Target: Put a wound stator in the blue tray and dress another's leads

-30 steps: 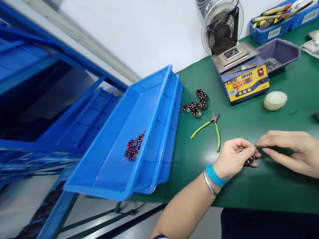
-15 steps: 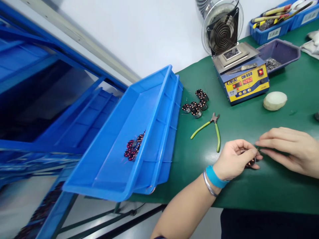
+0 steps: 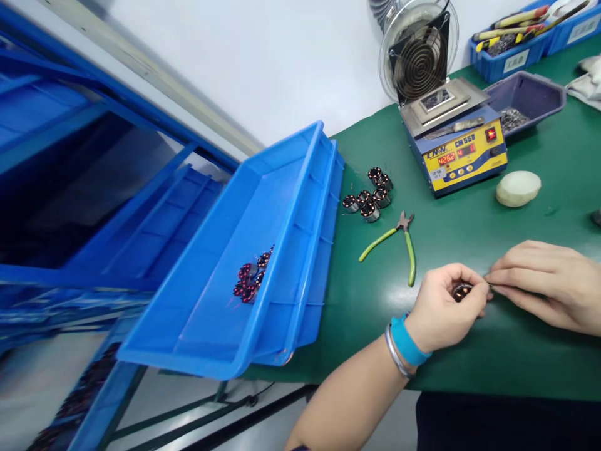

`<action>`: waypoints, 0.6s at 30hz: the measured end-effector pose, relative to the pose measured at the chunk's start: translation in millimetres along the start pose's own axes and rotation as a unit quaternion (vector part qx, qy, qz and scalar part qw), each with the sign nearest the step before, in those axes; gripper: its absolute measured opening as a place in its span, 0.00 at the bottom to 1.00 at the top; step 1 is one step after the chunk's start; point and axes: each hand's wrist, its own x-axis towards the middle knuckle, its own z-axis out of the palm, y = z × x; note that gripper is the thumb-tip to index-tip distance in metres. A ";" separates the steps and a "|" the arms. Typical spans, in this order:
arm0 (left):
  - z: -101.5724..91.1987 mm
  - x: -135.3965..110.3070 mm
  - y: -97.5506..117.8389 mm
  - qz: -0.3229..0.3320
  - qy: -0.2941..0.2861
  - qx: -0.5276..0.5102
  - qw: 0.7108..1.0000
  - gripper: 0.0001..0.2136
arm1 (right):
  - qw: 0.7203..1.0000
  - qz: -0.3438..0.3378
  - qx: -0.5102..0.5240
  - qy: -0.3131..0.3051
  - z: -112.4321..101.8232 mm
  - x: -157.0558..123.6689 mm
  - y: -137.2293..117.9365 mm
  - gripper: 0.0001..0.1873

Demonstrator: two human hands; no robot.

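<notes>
My left hand (image 3: 444, 307) is closed around a small round wound coil (image 3: 461, 290) just above the green table (image 3: 469, 357). A blue band and a metal bangle sit on that wrist. My right hand (image 3: 539, 282) pinches a thin wire end at the coil's right side, thumb and forefinger pressed together. Green-handled cutters (image 3: 399, 244) lie just beyond my left hand. Several more coils (image 3: 370, 197) stand in a cluster farther back.
A blue tray (image 3: 263, 250) overhangs the table's left edge and holds several red-wound coils (image 3: 251, 279). A solder pot (image 3: 457, 141) with a lit display and a fan stands at the back. A pale sponge (image 3: 518, 188), a dark bin (image 3: 528, 97) and blue tool bins (image 3: 511, 47) lie right.
My left hand has turned the coil slightly and lifted it a little. My right hand has slid closer to the coil. The solder pot's display flickered.
</notes>
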 end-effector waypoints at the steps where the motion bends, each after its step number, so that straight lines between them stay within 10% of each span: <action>1: 0.0 -0.4 0.0 0.003 0.001 0.005 1.000 0.10 | 1.000 0.003 0.004 -0.001 -0.2 -0.1 0.0 0.08; 7: 1.0 -5.7 4.2 0.106 0.018 0.117 0.987 0.06 | 0.978 0.139 0.154 -0.015 4.1 3.3 -7.7 0.11; 12: 0.4 -6.7 7.1 0.184 0.047 0.197 0.962 0.06 | 0.853 0.339 0.384 -0.094 6.2 5.0 -7.7 0.25; 18: -4.3 2.2 10.8 -0.021 -0.023 -0.002 0.999 0.15 | 0.996 0.051 0.060 0.033 1.7 2.7 -0.8 0.08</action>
